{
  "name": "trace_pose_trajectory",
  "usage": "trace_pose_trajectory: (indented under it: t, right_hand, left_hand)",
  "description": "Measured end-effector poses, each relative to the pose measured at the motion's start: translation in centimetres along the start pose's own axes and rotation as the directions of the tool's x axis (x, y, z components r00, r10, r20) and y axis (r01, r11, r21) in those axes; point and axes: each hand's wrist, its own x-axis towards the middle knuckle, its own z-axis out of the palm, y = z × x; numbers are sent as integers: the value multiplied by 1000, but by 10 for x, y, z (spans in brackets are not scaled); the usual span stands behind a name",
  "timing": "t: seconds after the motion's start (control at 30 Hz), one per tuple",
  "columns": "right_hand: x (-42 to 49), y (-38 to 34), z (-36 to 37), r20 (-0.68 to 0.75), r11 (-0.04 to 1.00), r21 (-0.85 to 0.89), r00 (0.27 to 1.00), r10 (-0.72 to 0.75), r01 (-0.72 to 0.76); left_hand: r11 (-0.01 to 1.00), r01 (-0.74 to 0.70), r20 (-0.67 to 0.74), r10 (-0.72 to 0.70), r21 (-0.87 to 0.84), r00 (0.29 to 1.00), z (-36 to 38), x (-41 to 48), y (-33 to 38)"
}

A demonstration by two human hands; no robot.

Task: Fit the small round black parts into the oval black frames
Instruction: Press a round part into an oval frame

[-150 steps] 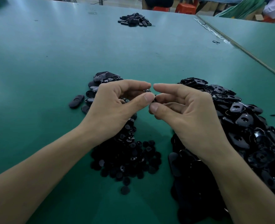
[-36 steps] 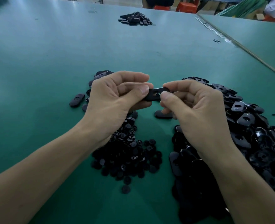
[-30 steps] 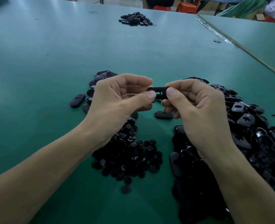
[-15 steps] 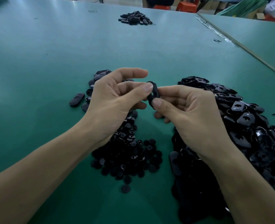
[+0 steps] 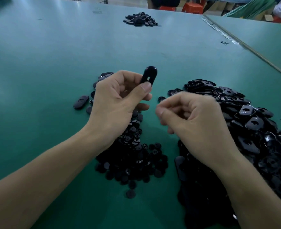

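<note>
My left hand (image 5: 118,103) pinches one oval black frame (image 5: 149,77) between thumb and fingers and holds it upright above the table. A small slot shows in its face. My right hand (image 5: 192,123) hovers just to the right, blurred, fingers curled, with nothing seen in it. Under my left hand lies a heap of small round black parts (image 5: 133,156). A large heap of oval black frames (image 5: 252,133) spreads under and right of my right hand.
A few black oval pieces (image 5: 81,101) lie left of my left hand on the green table (image 5: 37,66). Another small black pile (image 5: 140,19) sits at the far edge. A seam with a second table (image 5: 245,45) runs at the right.
Both hands held the frame together before. Now my right hand has let go and dropped down to the right, while my left hand has lifted the frame upright.
</note>
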Motion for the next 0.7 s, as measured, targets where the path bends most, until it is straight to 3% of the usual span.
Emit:
trace_pose_trajectory:
  t: [0.1,0.17,0.33,0.7]
  right_hand:
    - [-3,1,-1,234,965,-257,972,21,41]
    - [-4,1,-2,299,933,-354,953,42,70]
    - [-2,0,-6,281,916,-389,960,16,99]
    - [-2,2,-11,395,916,-395,913,106,65]
  left_hand:
    - [1000,-25,-6,25,15,1000,0,0,0]
    - [996,-60,1,60,59,998,0,0,0]
    - [988,-85,33,82,127,996,0,0,-1]
    - [998,-60,-9,60,5,998,1,-2,-1]
